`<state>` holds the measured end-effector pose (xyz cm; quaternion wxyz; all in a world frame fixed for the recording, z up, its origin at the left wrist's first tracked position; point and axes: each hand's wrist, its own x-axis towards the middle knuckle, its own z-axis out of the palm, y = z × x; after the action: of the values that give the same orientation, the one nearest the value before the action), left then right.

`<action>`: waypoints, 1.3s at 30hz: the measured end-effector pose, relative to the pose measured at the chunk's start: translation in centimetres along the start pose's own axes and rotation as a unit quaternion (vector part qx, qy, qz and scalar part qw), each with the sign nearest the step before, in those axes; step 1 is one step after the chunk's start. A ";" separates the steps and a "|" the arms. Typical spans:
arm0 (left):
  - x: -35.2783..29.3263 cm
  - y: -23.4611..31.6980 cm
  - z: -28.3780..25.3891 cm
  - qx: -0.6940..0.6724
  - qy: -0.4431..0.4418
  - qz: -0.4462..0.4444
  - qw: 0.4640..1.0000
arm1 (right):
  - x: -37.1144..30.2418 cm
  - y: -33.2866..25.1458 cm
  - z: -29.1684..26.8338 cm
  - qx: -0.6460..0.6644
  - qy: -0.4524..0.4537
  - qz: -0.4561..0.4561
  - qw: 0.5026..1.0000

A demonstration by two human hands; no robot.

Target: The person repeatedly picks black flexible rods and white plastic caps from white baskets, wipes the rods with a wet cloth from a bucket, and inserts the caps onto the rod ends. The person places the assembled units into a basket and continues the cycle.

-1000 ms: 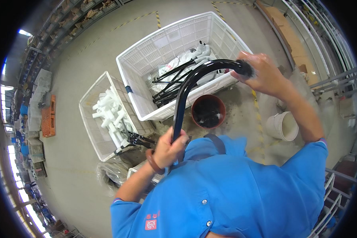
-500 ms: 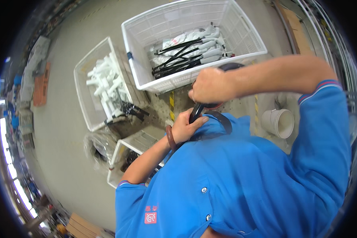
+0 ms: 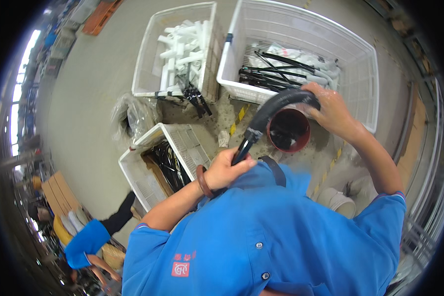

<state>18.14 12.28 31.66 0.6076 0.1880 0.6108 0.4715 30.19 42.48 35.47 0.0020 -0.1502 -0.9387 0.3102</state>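
A black tube [image 3: 241, 150] points up and away from my body, with a thick, curved black foam grip [image 3: 276, 104] on its far end. White suds or residue mark the collar where grip and tube meet. My left hand [image 3: 228, 170] wraps round the tube below that collar, a brown bracelet on its wrist. At the other end of the bend, my right hand [image 3: 329, 109] is closed on the tip of the foam grip, and its skin looks wet. Beneath the grip stands a red bucket [image 3: 306, 139] with dark contents that I cannot make out.
A large white crate [image 3: 301, 22] holds black rods with pale, wrapped ends. Left of it, another crate [image 3: 139, 74] carries white tubes and black parts. A smaller crate [image 3: 133, 172] has thin black pieces. A white bucket [image 3: 341, 202] stands right; a co-worker [image 3: 89, 244] bends lower left.
My right hand has moved right, from close above my left hand to the grip's far tip, exposing the curved foam. The view has turned, bringing the red bucket and co-worker into sight.
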 end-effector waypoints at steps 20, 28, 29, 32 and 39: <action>-1.3 0.8 -22.3 -0.186 -0.081 -0.012 0.979 | 25.2 -20.9 10.5 -0.364 -0.158 -0.424 0.814; 3.4 0.2 -29.9 -0.246 0.025 -0.020 0.969 | 38.0 -20.6 18.7 -0.307 -0.288 -0.484 0.767; 4.0 -0.1 -30.5 -0.242 0.046 -0.021 0.969 | 39.8 -20.4 20.0 -0.311 -0.352 -0.463 0.752; 6.1 -1.1 -32.1 -0.224 0.085 -0.043 0.970 | 44.1 -19.8 24.4 -0.240 -0.556 -0.396 0.690; 10.9 -3.4 -37.9 -0.319 0.223 -0.085 0.917 | 55.7 -16.4 31.9 -0.043 -0.400 -0.571 0.716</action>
<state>-17.68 6.22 15.82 0.5209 -0.1781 0.5615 0.6178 -30.76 27.16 14.29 -0.2031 0.5524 -0.7718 0.2406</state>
